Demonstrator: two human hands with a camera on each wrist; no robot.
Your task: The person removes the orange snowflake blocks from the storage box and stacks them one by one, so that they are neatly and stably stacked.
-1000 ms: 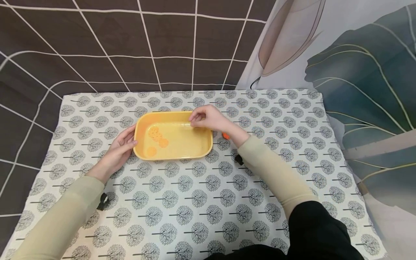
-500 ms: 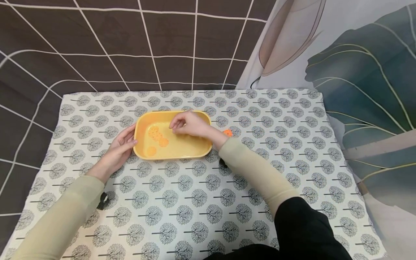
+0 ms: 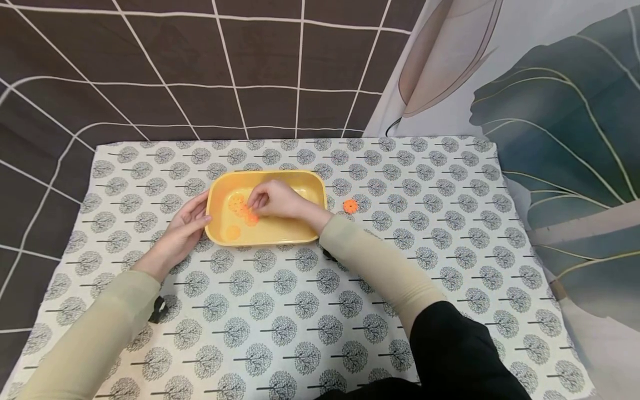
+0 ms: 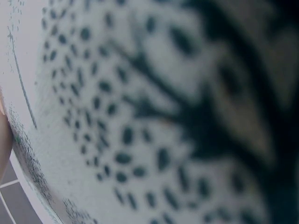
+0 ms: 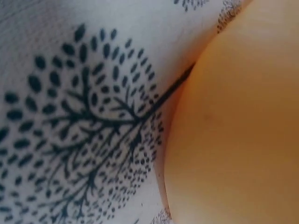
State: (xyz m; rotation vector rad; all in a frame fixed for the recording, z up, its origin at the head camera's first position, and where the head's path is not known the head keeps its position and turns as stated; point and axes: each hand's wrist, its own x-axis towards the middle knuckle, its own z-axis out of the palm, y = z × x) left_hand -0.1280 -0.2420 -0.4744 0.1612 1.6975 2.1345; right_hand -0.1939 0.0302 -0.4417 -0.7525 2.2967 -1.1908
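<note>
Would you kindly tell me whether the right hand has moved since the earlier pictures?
Yes: against the tablecloth, the right hand has moved leftward across the yellow tray.

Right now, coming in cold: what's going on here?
A person's left grip rests against the left end of a yellow tray. The right grip is inside it, curled beside orange shapes on its floor; whether it pinches one can't be seen. An orange piece lies outside on the tree-print cloth, right of the tray.

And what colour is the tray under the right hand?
The tray is yellow; the head view shows it best.
</note>
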